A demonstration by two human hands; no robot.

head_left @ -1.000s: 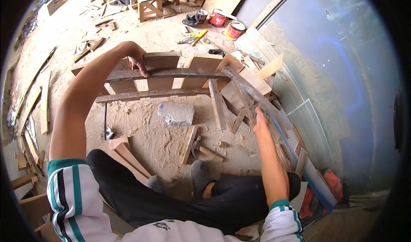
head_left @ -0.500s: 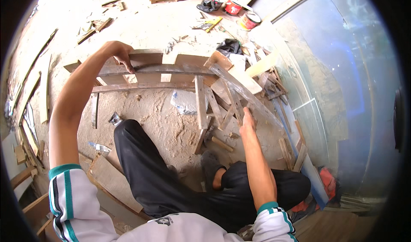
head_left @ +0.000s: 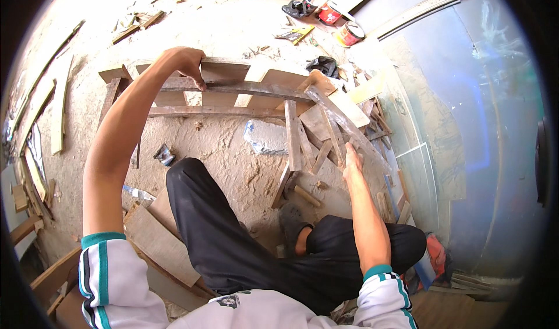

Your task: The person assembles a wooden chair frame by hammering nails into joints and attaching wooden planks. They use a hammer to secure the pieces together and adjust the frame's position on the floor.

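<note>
While the wooden frame point(head_left: 224, 71) stretched over the floor point(head_left: 218, 180) ahead of your knees point(head_left: 187, 169), toward the floor's blue-panelled right edge, your left hand point(head_left: 191, 66) gripped its rail point(head_left: 250, 89); your right hand point(head_left: 353, 166) met a leg point(head_left: 333, 132), its closure unclear. It looked stiff, fairly heavy, unlikely to slip; rail and leg seemed sound holds.

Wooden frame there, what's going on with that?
A person has both hands at the wooden frame. The left hand grips its slatted part near the top edge; the right hand is at a slanting piece towards the other end, its hold unclear. A pale block lies on the floor near the frame, with loose planks off to the left.
</note>
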